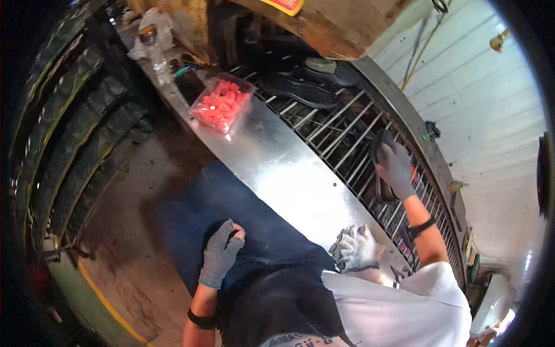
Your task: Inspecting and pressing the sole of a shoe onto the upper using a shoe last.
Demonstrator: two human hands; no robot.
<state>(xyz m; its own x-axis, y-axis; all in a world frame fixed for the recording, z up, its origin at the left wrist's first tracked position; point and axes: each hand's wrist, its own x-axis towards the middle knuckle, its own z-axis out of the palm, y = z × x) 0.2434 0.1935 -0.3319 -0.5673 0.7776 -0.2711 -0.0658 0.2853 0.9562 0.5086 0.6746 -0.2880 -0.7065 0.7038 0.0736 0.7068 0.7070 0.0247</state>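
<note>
Centrally, we note a clear plastic tray (222, 104) of pinkish-red pieces on the far end of the sheet-metal worktop (283, 173). It is rectangular and its long side runs along the worktop edge. Beyond it stands a clear plastic bottle (155, 52) with a dark cap, upright, beside crumpled white wrapping. At the top edge we see a yellow label with a red border (283, 6), fixed to a worn brown panel and partly cut off by the frame.

The dark shoe (381, 165) lies on the wire rack (341, 133) that adjoins the worktop on its right. Its long axis runs roughly away from the person, one end pointing to the far side of the rack. Two more dark shoes (303, 89) rest further back on the same rack.

The right hand (398, 170), in a grey glove, reaches out on a nearly straight arm with a black wristband and lies over the dark shoe, fingers clamped round it. The left hand (222, 251), also grey-gloved, hangs low at the person's side over dark blue fabric (231, 202), fingers curled inward; we cannot tell whether it grips anything.

A light work glove (357, 247) lies on the near edge of the worktop. Stacked tyres (63, 144) line the left side.
</note>
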